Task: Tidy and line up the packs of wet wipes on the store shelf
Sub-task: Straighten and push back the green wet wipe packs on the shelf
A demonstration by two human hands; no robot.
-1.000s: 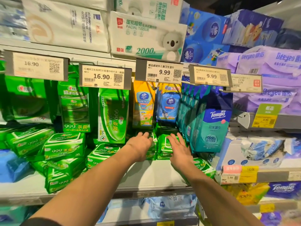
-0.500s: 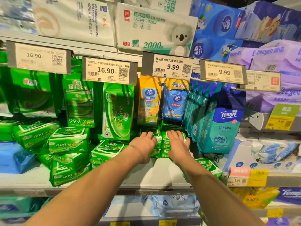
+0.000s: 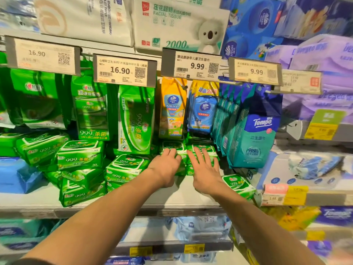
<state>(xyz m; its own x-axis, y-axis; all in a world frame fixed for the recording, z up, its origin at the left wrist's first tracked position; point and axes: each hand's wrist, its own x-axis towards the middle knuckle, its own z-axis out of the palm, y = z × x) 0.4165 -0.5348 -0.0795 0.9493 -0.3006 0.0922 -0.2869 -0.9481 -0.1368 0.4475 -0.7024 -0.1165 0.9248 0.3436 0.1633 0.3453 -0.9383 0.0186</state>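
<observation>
Right now we have both hands on the small green wipe packs at the back middle of the shelf [image 3: 191, 199]. Our left hand [image 3: 166, 169] lies on the left stack of packs [image 3: 172, 147], fingers reaching over its top; they look fairly straight, but whether the tips hook over the far edge is hidden. Our right hand [image 3: 205, 172] lies flat with fingers spread on the right stack of packs [image 3: 202, 149], holding nothing, just pressing. The two stacks sit side by side, touching, under the hanging yellow pack [image 3: 172, 108] and hanging blue pack [image 3: 202, 111], just left of the teal Tempo packs [image 3: 252, 138].

More green packs lie messy to the left: a tilted pile [image 3: 80, 169] and a pack [image 3: 127, 165] just beside our left wrist. One loose green pack [image 3: 237, 185] sits at the shelf front by our right forearm, apart from the stacks.

Handling, as we judge it: these are soft film pouches, light, squashy, with a slick surface, so stacked ones will likely slide over each other if pushed from the top only. Better to push or take them by the short ends or sides, palms flat against the faces, and square the whole stack at once. The raised flap label on top gives little to hold. Nothing fragile here, though a hard squeeze would dent the pouch. The loose pack at the front looks like an easy one-hand pickup across its width.
</observation>
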